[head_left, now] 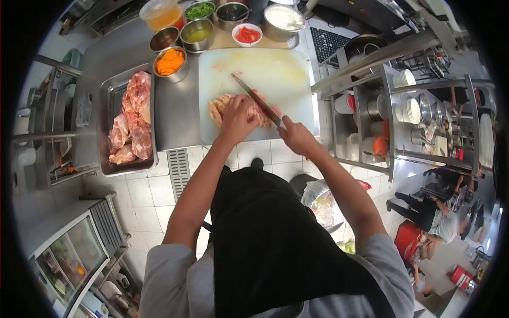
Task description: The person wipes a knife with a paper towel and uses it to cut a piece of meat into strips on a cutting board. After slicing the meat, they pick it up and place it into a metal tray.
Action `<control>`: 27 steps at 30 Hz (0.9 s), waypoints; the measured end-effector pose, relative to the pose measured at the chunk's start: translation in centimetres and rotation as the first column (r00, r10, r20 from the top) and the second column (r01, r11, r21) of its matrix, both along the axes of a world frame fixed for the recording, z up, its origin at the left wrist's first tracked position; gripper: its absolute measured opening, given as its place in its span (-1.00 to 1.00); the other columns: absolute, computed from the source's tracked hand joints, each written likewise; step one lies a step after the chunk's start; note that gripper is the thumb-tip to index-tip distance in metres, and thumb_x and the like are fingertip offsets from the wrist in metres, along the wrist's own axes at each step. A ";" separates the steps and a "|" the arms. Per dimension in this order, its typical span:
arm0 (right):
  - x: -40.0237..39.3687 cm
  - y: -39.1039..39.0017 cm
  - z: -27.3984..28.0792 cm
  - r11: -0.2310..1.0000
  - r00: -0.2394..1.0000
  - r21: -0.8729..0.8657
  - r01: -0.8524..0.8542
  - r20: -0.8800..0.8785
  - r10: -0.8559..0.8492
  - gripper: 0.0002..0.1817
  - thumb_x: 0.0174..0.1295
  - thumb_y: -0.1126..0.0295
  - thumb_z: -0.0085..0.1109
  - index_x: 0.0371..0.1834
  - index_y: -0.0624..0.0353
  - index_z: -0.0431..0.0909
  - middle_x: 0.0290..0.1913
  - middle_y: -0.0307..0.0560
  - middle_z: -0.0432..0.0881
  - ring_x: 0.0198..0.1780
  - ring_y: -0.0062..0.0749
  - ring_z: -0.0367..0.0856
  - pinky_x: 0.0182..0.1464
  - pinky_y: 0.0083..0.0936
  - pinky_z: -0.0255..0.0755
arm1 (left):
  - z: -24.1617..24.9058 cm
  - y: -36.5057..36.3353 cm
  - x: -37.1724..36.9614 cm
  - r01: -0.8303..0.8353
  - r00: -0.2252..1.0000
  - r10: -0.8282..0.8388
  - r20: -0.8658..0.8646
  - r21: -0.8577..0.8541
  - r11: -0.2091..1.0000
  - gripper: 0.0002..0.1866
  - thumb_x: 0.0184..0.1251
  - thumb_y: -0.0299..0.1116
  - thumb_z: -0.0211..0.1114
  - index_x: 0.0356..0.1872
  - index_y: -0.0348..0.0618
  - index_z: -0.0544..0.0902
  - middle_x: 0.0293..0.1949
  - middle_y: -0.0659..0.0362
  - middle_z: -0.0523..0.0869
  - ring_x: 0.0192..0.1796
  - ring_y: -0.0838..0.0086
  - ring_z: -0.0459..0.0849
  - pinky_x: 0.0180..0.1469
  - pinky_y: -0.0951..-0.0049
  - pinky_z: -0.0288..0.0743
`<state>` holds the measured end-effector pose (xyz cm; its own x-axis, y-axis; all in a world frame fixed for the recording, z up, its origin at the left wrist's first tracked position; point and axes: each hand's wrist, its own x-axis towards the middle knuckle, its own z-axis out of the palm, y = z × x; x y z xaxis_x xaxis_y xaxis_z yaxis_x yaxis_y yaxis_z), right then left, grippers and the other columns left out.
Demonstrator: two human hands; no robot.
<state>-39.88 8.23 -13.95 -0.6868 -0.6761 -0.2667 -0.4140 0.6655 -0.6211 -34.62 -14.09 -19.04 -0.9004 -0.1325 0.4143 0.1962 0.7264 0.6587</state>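
Observation:
On the white cutting board [254, 63] lies raw meat [217, 107], with smaller pink pieces to its right. My left hand [238, 119] rests on the meat with its fingers bent and drawn together, pressing on it. The handle of a long knife [258, 100] is in my right hand [298, 138], fingers wrapped round it. The blade slants up and to the left over the meat, its tip pointing to the upper left of the board. Some small scraps lie near the tip.
A metal tray [104, 127] with large raw meat pieces stands left. Behind the board are bowls of orange slices [170, 62], red strips [247, 35], green pieces [200, 10] and white powder [284, 18]. A metal shelf [389, 106] is at right; people [442, 217] stand farther off.

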 end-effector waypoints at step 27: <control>2.6 0.7 -1.4 0.997 0.996 0.059 0.043 -0.084 -0.038 -0.70 0.45 0.29 0.08 0.00 0.26 0.26 -0.49 0.39 0.62 -0.38 0.47 0.60 -0.32 0.26 0.45 | 0.8 -1.1 0.0 0.020 1.000 -0.019 0.013 -0.044 0.999 -0.56 -0.03 -0.43 0.42 -0.02 -0.20 0.63 0.00 0.03 0.56 0.12 0.05 0.52 0.25 0.02 0.38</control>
